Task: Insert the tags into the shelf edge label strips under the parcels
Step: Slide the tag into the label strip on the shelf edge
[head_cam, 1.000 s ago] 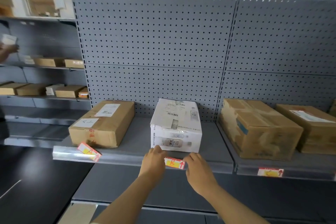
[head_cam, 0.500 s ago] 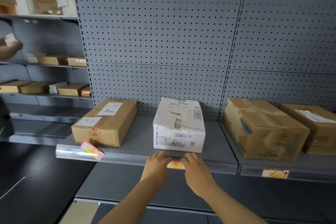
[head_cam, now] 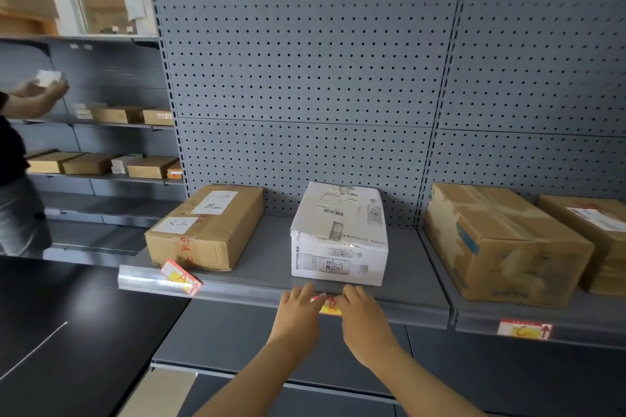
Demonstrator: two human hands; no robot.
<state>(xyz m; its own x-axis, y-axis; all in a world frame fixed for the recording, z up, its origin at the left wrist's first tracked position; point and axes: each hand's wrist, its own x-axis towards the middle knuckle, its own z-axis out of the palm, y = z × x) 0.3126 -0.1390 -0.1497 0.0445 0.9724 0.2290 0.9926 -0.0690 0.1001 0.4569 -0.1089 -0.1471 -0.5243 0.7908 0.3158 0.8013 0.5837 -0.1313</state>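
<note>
**Shelf tagging: middle tag going into strip**

**Item in hand.** Tag (head_cam: 328, 305), red and yellow, at the label strip (head_cam: 237, 291) directly under the white parcel (head_cam: 338, 234). A second ago it stood proud of the strip, tilted, pinched at both ends. Now it lies lower and flatter against the shelf edge, and only its middle shows between the hands. Judgement: it is being pressed home, nearly seated; whether its edges are caught in the channel is hidden.

**Hands.** Left hand (head_cam: 299, 313) and right hand (head_cam: 364, 322) both rest on the strip, one at each end of the tag, fingertips touching it. They press and pinch the tag rather than clench; neither is free.

**Other tags.**
- Left tag (head_cam: 180, 278), under the brown parcel (head_cam: 206, 227): skewed, one corner up over the strip, unchanged over the last second. Judgement: not properly inserted, needs redoing.
- Right tag (head_cam: 523, 329), on the next bay's strip under the large box (head_cam: 501, 244): flat and level, appears seated.

**Also present.** A further box (head_cam: 592, 234) at far right; no tag visible under it. Another person's hand (head_cam: 44, 91) at far left holds a small white item by the side shelves.

**Status.** One tag apparently done, one in progress, one to correct. Next, by judgement: smooth the middle tag along the channel, then release.
</note>
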